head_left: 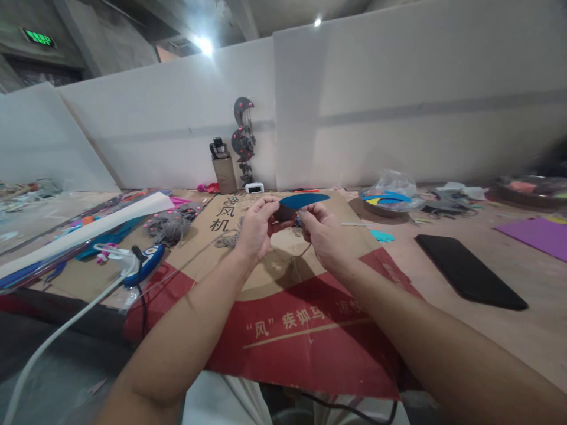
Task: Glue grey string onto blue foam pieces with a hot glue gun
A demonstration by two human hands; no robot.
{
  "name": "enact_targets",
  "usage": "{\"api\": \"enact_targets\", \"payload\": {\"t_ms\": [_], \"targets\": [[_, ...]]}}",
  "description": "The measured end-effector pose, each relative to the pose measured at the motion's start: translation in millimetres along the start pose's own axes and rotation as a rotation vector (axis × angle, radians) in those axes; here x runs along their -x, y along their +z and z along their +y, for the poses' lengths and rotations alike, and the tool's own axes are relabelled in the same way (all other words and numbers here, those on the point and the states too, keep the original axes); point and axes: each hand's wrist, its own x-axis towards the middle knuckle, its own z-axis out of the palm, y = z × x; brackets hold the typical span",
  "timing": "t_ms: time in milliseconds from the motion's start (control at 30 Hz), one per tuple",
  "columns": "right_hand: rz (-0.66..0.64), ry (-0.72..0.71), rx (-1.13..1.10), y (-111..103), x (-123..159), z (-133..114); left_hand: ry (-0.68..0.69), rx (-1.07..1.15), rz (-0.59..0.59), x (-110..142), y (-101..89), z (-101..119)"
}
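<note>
Above a flattened cardboard sheet (pixel 270 295), my left hand (pixel 259 230) pinches a curved felt piece (pixel 310 201), blue on one side and dark grey on the other. The piece's pointed blue end reaches to the right, over the fingers of my right hand (pixel 323 233). Those fingers are closed in a pinch at the piece's lower edge; what is between them is too small to make out. A thin grey strand (pixel 302 252) hangs below the right hand. Loose grey yarn (pixel 228 240) lies on the cardboard beside my left hand.
A dark phone-like slab (pixel 469 271) and purple sheet (pixel 535 236) lie right. Behind stand a bottle (pixel 224 171) and hanging grey felt crescents (pixel 243 133). A bowl (pixel 385 206) holds coloured pieces. Left are a grey tangle with pink dots (pixel 170 225) and a blue-white power strip (pixel 144 267).
</note>
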Motion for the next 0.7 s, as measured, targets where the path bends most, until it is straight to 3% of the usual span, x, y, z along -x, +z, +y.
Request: {"api": "enact_targets", "payload": {"t_ms": [200, 367, 467, 633, 700], "targets": [[-0.027, -0.033, 0.104, 4, 5, -5, -0.032, 0.012, 0.021, -3, -1.6, -2], [0.01, -0.022, 0.051, 2, 2, -3, -0.058, -0.017, 0.075, -5, 0.3, -6], [0.073, -0.023, 0.052, 0, -1, 0, 0.084, -0.244, 0.162, -6, -1.3, -11], [0.129, 0.019, 0.046, 2, 1, -2, 0.451, -0.871, 0.201, -4, -6.6, -12], [0.138, 0.029, 0.059, 3, 2, -3, 0.514, -0.966, 0.223, -3, -7.4, -11]]}}
